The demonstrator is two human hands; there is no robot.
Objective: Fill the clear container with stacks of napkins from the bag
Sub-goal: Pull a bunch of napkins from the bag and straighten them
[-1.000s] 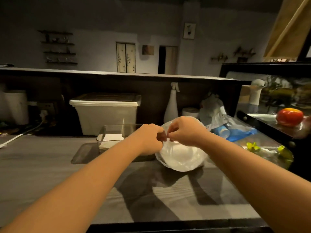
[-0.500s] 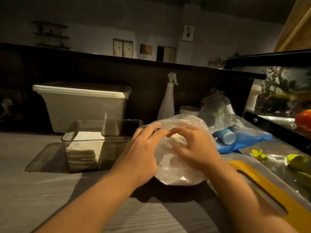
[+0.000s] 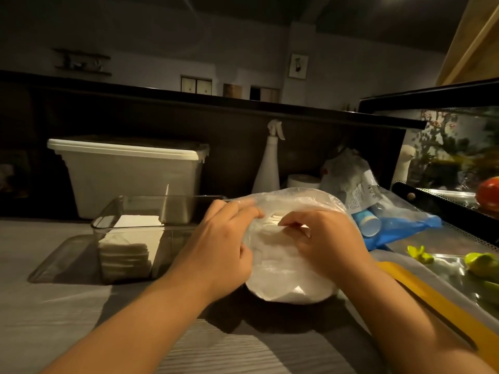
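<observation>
A clear plastic bag [image 3: 291,279] full of white napkins sits on the grey counter in front of me. My left hand [image 3: 221,249] grips the bag's left side and pulls the plastic at its mouth. My right hand [image 3: 324,241] pinches the plastic on the right side of the mouth, where napkin edges [image 3: 272,218] show. To the left stands the clear container [image 3: 108,220], with a stack of white napkins [image 3: 127,252] in its left end and its right part bare.
A lidded white tub [image 3: 129,174] stands behind the container, a white spray bottle [image 3: 267,168] beside it. Bags with blue cups [image 3: 378,220] lie at the right. A yellow board [image 3: 432,300], a metal tray with green pieces [image 3: 480,263] and a glass case flank the right edge.
The view has come closer and lower over the counter. Both hands went from pinching the bag's top together to spreading its mouth apart, which exposes napkin edges.
</observation>
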